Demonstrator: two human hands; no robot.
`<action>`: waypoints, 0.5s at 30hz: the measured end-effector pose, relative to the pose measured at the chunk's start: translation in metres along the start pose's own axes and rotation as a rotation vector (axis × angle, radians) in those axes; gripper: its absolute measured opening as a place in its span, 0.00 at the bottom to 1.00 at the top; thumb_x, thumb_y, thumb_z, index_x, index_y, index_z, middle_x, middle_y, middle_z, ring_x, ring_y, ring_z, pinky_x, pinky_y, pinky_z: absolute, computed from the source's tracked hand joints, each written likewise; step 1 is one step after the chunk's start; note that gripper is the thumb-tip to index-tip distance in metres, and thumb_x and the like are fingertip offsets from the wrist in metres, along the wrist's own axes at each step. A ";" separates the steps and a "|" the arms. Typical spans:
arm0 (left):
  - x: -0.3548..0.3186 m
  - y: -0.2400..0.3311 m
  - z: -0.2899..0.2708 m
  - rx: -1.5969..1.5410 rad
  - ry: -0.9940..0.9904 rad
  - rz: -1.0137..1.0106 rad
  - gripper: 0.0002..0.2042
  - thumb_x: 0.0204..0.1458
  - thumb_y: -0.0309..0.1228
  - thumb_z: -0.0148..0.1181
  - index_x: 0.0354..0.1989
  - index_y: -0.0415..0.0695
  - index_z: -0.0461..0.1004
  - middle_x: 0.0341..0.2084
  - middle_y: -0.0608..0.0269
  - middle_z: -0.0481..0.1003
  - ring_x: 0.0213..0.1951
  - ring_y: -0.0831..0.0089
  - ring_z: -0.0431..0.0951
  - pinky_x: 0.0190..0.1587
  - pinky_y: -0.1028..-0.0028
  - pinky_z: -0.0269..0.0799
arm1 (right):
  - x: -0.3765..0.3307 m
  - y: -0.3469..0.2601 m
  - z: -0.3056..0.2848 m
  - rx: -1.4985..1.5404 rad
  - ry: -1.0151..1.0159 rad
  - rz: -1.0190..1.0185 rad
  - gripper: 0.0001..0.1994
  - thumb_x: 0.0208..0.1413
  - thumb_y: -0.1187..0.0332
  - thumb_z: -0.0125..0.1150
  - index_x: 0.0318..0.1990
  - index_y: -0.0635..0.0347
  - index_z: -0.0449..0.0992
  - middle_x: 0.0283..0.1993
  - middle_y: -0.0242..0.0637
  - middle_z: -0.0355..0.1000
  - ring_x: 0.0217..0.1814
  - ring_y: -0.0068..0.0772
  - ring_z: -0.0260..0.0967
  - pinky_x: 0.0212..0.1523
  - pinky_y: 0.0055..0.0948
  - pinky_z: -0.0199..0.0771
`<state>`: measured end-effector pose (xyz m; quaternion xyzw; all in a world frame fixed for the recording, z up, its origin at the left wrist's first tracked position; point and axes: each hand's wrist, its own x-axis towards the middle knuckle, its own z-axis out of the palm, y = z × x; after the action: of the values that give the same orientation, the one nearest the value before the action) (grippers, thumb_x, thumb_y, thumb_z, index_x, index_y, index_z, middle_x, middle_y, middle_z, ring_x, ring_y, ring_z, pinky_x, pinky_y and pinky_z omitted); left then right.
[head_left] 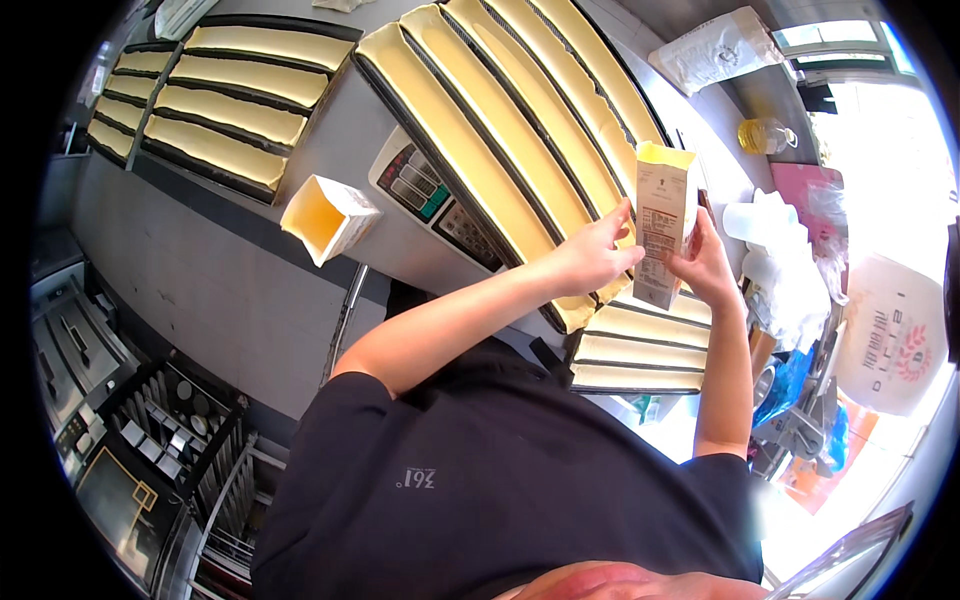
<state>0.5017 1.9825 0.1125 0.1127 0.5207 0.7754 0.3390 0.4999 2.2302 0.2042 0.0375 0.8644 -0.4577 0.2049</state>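
My right hand [708, 262] grips the right side of a tall, light paper carton [662, 230] with an open, yellow-edged top. Against the carton's left side is my left hand [592, 258], fingers curled and thumb on the box, so both hands hold it. Whether anything is inside the carton does not show. Beneath the hands, a large channelled baking tray [480, 130] carries long strips of pale yellow dough, resting over a scale [425, 195] with a keypad. Left of the scale stands a second open carton [330, 220], yellow inside.
More dough-lined trays lie at the far left [230, 110] and below my right forearm [645, 350]. At the right are an oil jug [765, 136], a white sack [715, 50], plastic bags [785, 270] and a round white lid-like piece [890, 335]. A metal rack [165, 430] stands lower left.
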 end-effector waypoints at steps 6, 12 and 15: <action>0.015 -0.001 0.004 -0.160 -0.102 0.075 0.47 0.71 0.23 0.58 0.91 0.45 0.32 0.85 0.46 0.55 0.84 0.51 0.58 0.83 0.56 0.60 | 0.012 0.011 -0.008 0.039 -0.040 0.023 0.40 0.53 0.76 0.75 0.74 0.66 0.66 0.65 0.42 0.77 0.71 0.34 0.73 0.76 0.39 0.71; 0.024 0.002 0.003 -0.148 -0.100 0.058 0.45 0.71 0.23 0.57 0.91 0.46 0.36 0.84 0.47 0.59 0.84 0.51 0.58 0.82 0.56 0.60 | 0.017 0.008 -0.010 0.052 -0.056 0.019 0.39 0.53 0.75 0.75 0.74 0.67 0.66 0.66 0.43 0.76 0.72 0.35 0.73 0.76 0.39 0.70; 0.024 0.006 0.005 -0.129 -0.086 0.036 0.44 0.72 0.24 0.57 0.90 0.45 0.38 0.82 0.47 0.61 0.84 0.52 0.59 0.82 0.56 0.60 | 0.019 0.001 -0.014 0.008 -0.068 0.036 0.39 0.53 0.75 0.75 0.73 0.67 0.66 0.66 0.44 0.76 0.72 0.35 0.73 0.77 0.40 0.70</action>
<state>0.4841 2.0009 0.1156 0.1333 0.4524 0.8078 0.3535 0.4783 2.2402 0.2029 0.0382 0.8544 -0.4582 0.2422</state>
